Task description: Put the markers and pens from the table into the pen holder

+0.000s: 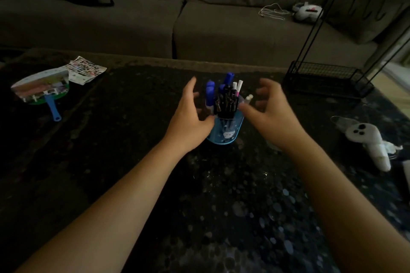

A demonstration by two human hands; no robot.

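A translucent blue pen holder (226, 133) stands in the middle of the dark speckled table (210, 206). Several blue-capped markers (209, 93), black pens (226, 104) and white-tipped pens (238, 86) stick up out of it. My left hand (190, 117) is against the holder's left side, fingers spread and curved, thumb touching its wall. My right hand (273, 111) hovers just right of the holder with fingers apart and nothing in it. A white pen (248, 99) leans out toward the right hand's fingertips.
A hand fan with a blue handle (44, 93) and a printed sheet (85, 70) lie at the far left. A black wire rack (328, 77) stands at the back right. A white plush toy (368, 139) lies at the right. A grey sofa (177, 17) runs behind the table.
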